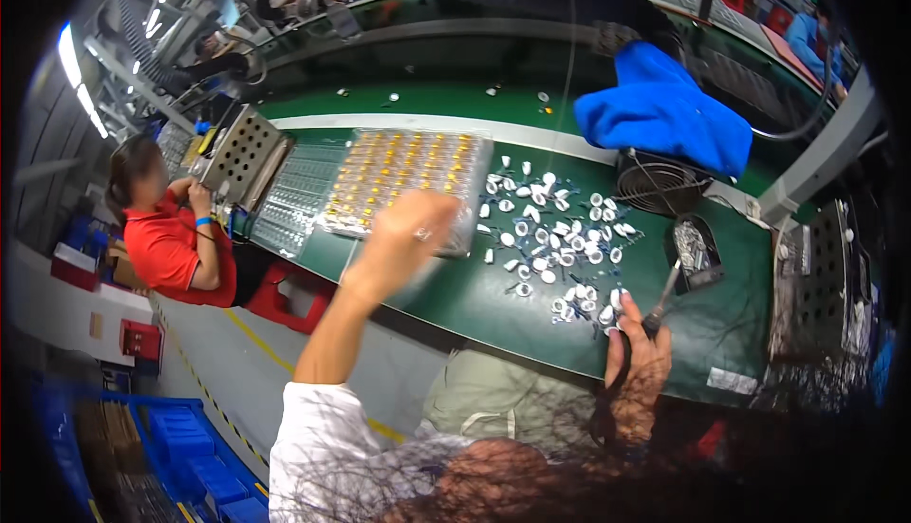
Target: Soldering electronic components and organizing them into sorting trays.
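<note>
My left hand [403,238], a ring on one finger, is over the near edge of a clear plastic tray [481,172] holding rows of small yellow parts [408,158]. Its fingers look curled but are smeared by motion, so whether they hold anything is unclear. My right hand [641,357] grips a tool with a black handle [651,324] and a thin metal shaft pointing away from me. The fingertips of this hand are beside small white round pieces with dark wires [567,259], which lie loose in a wide scatter across the green bench.
A black scoop-shaped container [700,255] of metal bits stands at the right, near a round fan [655,181] under a blue cloth [664,110]. Empty clear trays [302,186] lie left. A perforated metal box [811,276] is far right. A co-worker in red [180,229] sits left.
</note>
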{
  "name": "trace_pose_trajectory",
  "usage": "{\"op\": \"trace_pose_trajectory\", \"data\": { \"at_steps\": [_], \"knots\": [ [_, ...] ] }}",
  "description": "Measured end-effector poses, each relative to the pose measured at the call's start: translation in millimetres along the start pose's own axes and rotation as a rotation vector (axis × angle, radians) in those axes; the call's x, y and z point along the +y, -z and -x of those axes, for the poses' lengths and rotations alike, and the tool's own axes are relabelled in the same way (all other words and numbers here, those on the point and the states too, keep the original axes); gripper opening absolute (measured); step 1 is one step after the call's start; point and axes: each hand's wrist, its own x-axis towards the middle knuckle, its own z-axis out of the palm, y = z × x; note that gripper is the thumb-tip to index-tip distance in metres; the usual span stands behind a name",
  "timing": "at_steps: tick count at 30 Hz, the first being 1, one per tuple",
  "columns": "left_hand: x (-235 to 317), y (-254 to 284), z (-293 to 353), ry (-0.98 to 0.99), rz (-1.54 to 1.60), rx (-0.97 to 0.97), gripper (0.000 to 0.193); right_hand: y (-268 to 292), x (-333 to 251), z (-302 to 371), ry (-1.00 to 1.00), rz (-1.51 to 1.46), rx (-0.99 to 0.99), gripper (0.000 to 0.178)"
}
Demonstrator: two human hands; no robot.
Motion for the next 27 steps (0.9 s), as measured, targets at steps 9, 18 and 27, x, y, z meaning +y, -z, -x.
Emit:
{"op": "trace_pose_trajectory", "data": {
  "at_steps": [9, 18, 27],
  "knots": [
    [-93.1, 100.6, 50.5, 0.184, -0.507, -0.061, 0.022, -4.3, 4.2, 5.9, 0.042, -0.09, 0.121, 0.032],
    [-83.3, 90.1, 27.2, 0.035, -0.368, 0.035, 0.022, 1.5, 1.7, 2.7, 0.031, -0.097, 0.11, 0.034],
    [26.3, -60.5, -33.4, 0.438, 1.289, -0.214, 0.015, 18.2, 9.7, 16.0, 0.052, -0.243, 0.13, 0.045]
  ]
}}
